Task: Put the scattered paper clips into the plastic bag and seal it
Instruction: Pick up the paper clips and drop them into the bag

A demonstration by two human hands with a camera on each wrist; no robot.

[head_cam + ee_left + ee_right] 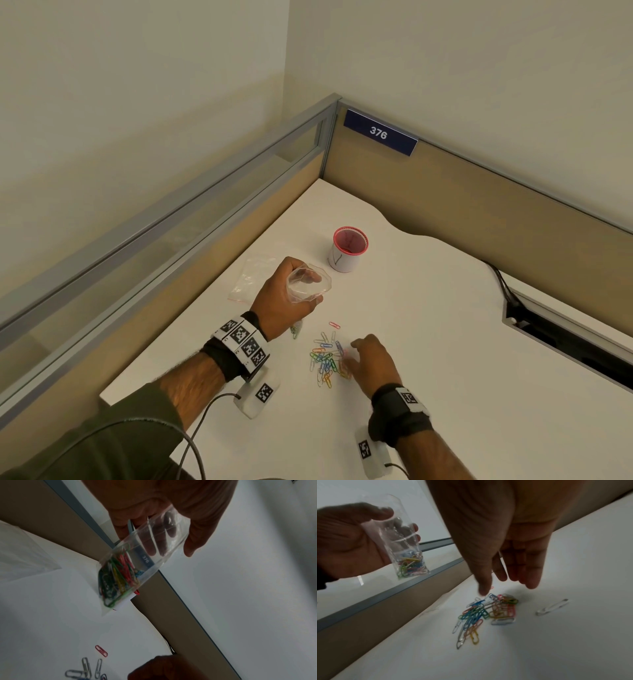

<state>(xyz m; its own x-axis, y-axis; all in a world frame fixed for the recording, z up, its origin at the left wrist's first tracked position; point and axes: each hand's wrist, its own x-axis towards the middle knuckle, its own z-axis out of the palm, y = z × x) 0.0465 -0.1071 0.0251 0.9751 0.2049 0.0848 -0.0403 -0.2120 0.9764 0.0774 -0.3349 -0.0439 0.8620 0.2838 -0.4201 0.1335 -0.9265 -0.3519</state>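
My left hand (284, 301) grips a small clear plastic bag (310, 282) above the white table (428, 308), holding its mouth open. Several coloured clips (118, 577) lie at the bag's bottom (410, 566). A pile of coloured paper clips (325, 361) lies on the table in front of me. My right hand (356, 356) hovers at the pile's right edge, fingers (530, 574) straight and pointing down, holding nothing that shows. One red clip (334, 324) lies apart beyond the pile, and a pale clip (553, 607) lies off to its right.
A second clear bag (251, 277) lies flat on the table behind my left hand. A red-rimmed white cup (347, 250) stands further back. Partition walls close the left and far sides. A cable slot (565, 335) cuts into the table at the right.
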